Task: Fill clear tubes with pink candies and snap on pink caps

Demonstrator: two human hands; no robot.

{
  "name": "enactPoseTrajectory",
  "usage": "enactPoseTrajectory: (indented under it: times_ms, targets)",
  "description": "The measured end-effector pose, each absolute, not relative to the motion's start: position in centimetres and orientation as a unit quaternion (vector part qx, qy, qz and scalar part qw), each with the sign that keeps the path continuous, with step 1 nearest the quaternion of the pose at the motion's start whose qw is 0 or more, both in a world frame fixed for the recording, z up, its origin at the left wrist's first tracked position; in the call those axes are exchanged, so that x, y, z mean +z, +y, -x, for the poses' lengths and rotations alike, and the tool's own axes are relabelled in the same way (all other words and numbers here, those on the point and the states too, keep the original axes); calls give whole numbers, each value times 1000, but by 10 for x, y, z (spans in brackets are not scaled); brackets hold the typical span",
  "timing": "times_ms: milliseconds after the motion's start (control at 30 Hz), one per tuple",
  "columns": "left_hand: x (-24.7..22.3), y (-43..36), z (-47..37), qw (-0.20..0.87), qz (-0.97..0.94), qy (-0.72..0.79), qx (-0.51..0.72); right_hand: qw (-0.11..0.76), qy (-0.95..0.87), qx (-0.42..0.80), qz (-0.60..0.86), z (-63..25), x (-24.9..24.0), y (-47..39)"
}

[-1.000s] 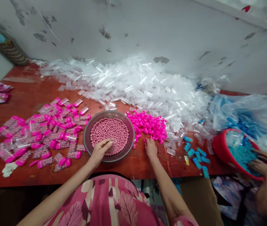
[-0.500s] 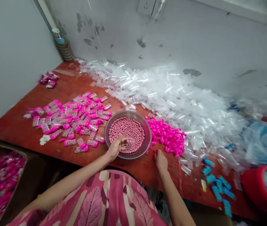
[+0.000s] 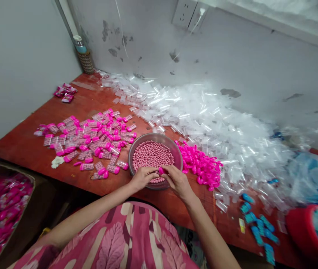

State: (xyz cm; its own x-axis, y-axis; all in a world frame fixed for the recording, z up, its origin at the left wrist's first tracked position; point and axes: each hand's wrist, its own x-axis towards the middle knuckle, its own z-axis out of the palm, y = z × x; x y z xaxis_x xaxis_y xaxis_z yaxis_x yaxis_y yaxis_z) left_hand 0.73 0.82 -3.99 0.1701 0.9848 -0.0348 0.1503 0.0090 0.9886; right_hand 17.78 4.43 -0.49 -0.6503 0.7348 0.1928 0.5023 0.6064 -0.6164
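A pink cap [image 3: 161, 170] is pinched in the fingertips of the right hand [image 3: 176, 181], over the near part of a metal bowl [image 3: 178, 158], at about five o'clock from the bowl's middle. The left hand [image 3: 145, 177] meets it there, fingertips clamped on a small container [image 3: 157, 173] that the fingers mostly hide. The two hands nearly touch, the left reaching in from seven o'clock and the right from four. The bowl holds pink balls [image 3: 151, 152] and sits on a red-brown bench [image 3: 111, 188].

Taking the bowl as the clock's centre, with twelve toward the wall, loose pink caps [image 3: 202, 164] lie heaped just beside it at three o'clock. Pink-capped containers [image 3: 91, 136] filled with balls spread from nine to ten, a white scrap [image 3: 57, 161] at nine. Clear containers [image 3: 198, 108] are banked along the wall from eleven round to three. Small pink packets [image 3: 67, 98] lie farther out at ten. At four are blue containers [image 3: 256, 235] and a yellow piece [image 3: 242, 225]; a red tub [image 3: 301, 228] stands beyond them. Between eight and nine, below the bench, an open box [image 3: 31, 186] holds more pink packets.
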Motion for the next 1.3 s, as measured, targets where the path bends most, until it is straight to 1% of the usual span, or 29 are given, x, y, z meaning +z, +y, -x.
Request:
enactPoseTrajectory:
  times_ms: [100, 200, 333, 467, 600, 767, 967, 1033, 1100, 1133, 1233, 1300]
  targets:
    - [-37, 5, -2, 476, -592, 505, 411, 204, -882, 239, 351, -175, -12, 41]
    - [-35, 3, 1, 471, -591, 510, 410, 218, -885, 240, 333, -175, -11, 35]
    - [-25, 6, 2, 501, -579, 486, 421, 253, -872, 258, 331, -174, 3, 32]
    - [-15, 12, 1, 531, -567, 464, 425, 255, -867, 247, 351, -172, 16, 35]
    - [-11, 11, 0, 557, -542, 462, 427, 267, -846, 262, 380, -168, 21, 39]
    - [-9, 8, 4, 502, -564, 482, 444, 252, -851, 265, 376, -165, 17, 36]
    - [-8, 8, 6, 421, -670, 477, 383, 187, -882, 225, 369, -170, 14, 25]
    - [-9, 9, 5, 415, -679, 475, 376, 182, -880, 233, 373, -170, 14, 26]
    - [-9, 11, 3, 450, -648, 474, 391, 209, -856, 281, 381, -169, 16, 29]
    - [-9, 12, 2, 482, -614, 473, 409, 232, -831, 323, 389, -168, 17, 31]
    - [-11, 16, 2, 582, -466, 473, 470, 316, -677, 519, 415, -169, 17, 33]
    - [-13, 18, 4, 612, -394, 475, 494, 356, -542, 638, 414, -172, 14, 31]
